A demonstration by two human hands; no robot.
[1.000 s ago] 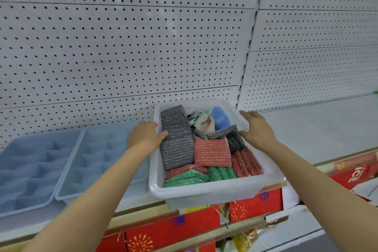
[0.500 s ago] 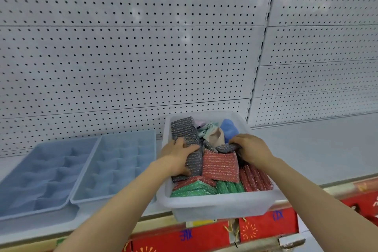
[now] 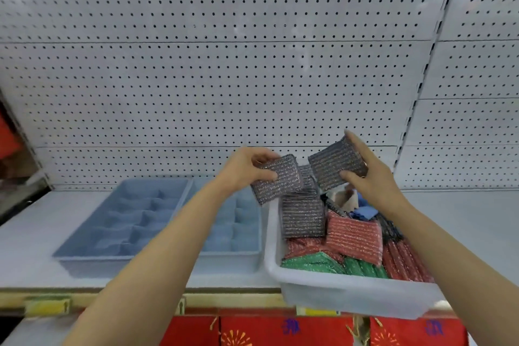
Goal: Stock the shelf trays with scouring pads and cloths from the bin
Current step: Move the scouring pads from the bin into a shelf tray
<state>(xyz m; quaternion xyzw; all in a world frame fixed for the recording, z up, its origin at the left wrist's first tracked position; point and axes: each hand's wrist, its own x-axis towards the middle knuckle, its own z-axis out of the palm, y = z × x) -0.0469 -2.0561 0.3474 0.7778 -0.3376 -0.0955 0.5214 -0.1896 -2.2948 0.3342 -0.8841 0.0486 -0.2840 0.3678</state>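
Grey scouring pads are held in both hands above the far left part of the bin (image 3: 331,293). The left hand (image 3: 247,167) grips one grey pad (image 3: 278,180), thumb on the near face and fingers curled over the far edge; the pad is tilted and raised over the bin's left rim. The right hand (image 3: 368,174) holds a second grey pad (image 3: 335,166), thumb on its lower edge and fingers extended along its right side; this pad is raised slightly higher and is also tilted. The two held pads are close together, but contact between them cannot be confirmed.

The bin is white plastic and is set on the shelf (image 3: 33,247), with its near end overhanging the shelf edge. Inside it are seen a grey pad stack (image 3: 303,216) at the left, a red pad (image 3: 354,236) lying on top at the centre, further red pads (image 3: 401,261) standing on edge at the right, and green pads (image 3: 317,264) along the near wall. Cloths (image 3: 362,211), blue and beige, are bunched at the far end, partly hidden by the right hand.

Two blue divided trays are placed side by side on the shelf, left of the bin. The left tray (image 3: 123,222) is fully visible. The right tray (image 3: 233,227) lies just beside the bin and is partly covered by the left forearm. No pads or cloths are seen in the visible compartments.

White pegboard (image 3: 213,78) backs the shelf. Red boxes (image 3: 252,330) are stored below the shelf edge.
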